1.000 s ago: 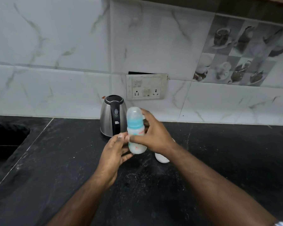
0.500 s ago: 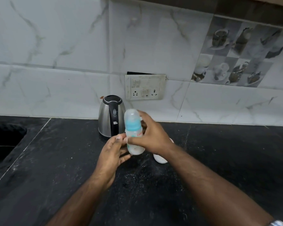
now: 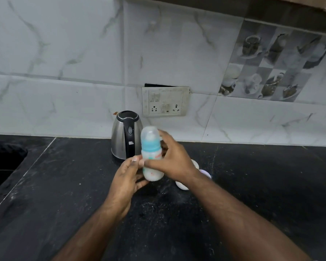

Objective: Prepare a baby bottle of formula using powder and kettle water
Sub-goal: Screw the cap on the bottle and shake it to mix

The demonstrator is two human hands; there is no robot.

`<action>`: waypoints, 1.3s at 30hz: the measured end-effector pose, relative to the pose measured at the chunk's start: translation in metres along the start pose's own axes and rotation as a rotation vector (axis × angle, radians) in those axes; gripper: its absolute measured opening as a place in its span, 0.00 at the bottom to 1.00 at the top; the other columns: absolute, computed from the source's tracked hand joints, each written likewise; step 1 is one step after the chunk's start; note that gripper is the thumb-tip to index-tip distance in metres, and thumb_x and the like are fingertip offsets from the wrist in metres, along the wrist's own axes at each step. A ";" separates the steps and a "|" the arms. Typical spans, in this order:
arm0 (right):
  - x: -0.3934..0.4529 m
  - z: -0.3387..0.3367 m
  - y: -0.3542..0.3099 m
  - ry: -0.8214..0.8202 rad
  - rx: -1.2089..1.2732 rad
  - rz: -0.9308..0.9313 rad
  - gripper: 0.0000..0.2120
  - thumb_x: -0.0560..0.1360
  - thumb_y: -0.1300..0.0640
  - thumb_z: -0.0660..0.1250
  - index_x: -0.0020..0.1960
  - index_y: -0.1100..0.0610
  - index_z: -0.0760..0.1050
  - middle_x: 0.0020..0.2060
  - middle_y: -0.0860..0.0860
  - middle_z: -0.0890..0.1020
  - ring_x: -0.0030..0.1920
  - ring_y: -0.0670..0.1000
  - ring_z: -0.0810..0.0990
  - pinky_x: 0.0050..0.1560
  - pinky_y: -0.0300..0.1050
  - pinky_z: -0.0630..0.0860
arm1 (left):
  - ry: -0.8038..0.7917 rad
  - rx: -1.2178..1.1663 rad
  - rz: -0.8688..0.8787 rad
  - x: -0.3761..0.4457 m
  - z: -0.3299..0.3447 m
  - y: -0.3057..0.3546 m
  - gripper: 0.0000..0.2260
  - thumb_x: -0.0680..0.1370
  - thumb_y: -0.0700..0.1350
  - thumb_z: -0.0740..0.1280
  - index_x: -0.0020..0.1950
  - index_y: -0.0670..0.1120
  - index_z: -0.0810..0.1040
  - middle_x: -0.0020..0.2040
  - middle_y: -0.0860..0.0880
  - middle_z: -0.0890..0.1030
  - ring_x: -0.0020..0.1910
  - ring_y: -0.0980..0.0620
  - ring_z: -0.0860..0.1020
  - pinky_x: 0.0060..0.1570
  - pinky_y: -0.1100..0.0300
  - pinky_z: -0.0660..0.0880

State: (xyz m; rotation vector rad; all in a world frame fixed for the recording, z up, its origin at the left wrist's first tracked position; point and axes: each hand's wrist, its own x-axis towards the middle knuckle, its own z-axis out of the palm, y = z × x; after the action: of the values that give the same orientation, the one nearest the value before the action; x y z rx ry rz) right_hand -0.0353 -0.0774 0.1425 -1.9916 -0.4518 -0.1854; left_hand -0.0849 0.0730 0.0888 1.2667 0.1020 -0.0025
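Here right hand [image 3: 174,160] grips bottle [image 3: 151,157].

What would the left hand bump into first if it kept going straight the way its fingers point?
Most likely the baby bottle: the left hand points up and away, its fingertips already at the bottle's side. Past that stands the kettle, though depth is hard to judge from this view.

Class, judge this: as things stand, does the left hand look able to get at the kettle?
Probably yes. The left hand is only touching the bottle, and the kettle stands just beyond it with bare countertop between.
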 end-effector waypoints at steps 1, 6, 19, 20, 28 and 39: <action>0.002 0.000 0.000 0.091 0.086 0.001 0.39 0.58 0.41 0.82 0.65 0.29 0.69 0.53 0.39 0.84 0.51 0.41 0.85 0.53 0.46 0.84 | 0.011 -0.001 0.002 0.001 0.000 0.000 0.15 0.86 0.54 0.58 0.67 0.51 0.79 0.61 0.50 0.86 0.59 0.49 0.85 0.59 0.48 0.80; -0.005 0.003 0.002 -0.010 0.047 0.015 0.38 0.59 0.41 0.83 0.64 0.30 0.69 0.53 0.38 0.85 0.52 0.42 0.85 0.56 0.52 0.84 | 0.006 0.000 -0.010 0.001 -0.001 -0.004 0.15 0.86 0.54 0.59 0.67 0.51 0.79 0.60 0.49 0.86 0.59 0.49 0.85 0.55 0.50 0.82; -0.004 0.004 -0.003 -0.029 -0.014 0.065 0.43 0.72 0.33 0.73 0.78 0.29 0.51 0.58 0.46 0.84 0.53 0.43 0.85 0.60 0.51 0.81 | -0.122 -0.087 0.008 0.000 0.008 0.011 0.20 0.78 0.59 0.63 0.68 0.55 0.77 0.63 0.49 0.85 0.61 0.46 0.84 0.57 0.39 0.82; -0.003 0.004 -0.003 -0.044 -0.021 0.063 0.38 0.76 0.35 0.70 0.78 0.28 0.52 0.57 0.46 0.84 0.53 0.44 0.85 0.59 0.51 0.81 | -0.129 -0.094 0.012 0.001 0.008 0.013 0.21 0.78 0.60 0.64 0.69 0.55 0.77 0.63 0.48 0.85 0.61 0.45 0.84 0.55 0.39 0.82; 0.000 -0.010 -0.007 -0.245 0.109 0.141 0.39 0.79 0.48 0.72 0.81 0.33 0.54 0.52 0.50 0.86 0.55 0.49 0.86 0.63 0.56 0.80 | -0.156 -0.091 0.002 0.005 0.005 0.022 0.20 0.75 0.61 0.69 0.64 0.55 0.80 0.60 0.47 0.85 0.58 0.44 0.85 0.44 0.41 0.84; -0.004 -0.010 -0.019 -0.266 0.066 0.135 0.56 0.61 0.42 0.82 0.79 0.32 0.51 0.64 0.50 0.81 0.61 0.48 0.83 0.65 0.57 0.79 | -0.203 -0.159 -0.104 0.006 0.006 0.025 0.23 0.79 0.64 0.61 0.67 0.53 0.80 0.63 0.43 0.85 0.60 0.40 0.84 0.49 0.36 0.82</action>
State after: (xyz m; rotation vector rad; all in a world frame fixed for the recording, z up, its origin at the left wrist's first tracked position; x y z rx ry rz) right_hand -0.0455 -0.0799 0.1623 -1.9816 -0.4832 0.1787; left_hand -0.0767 0.0756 0.1142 1.0953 -0.0070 -0.2085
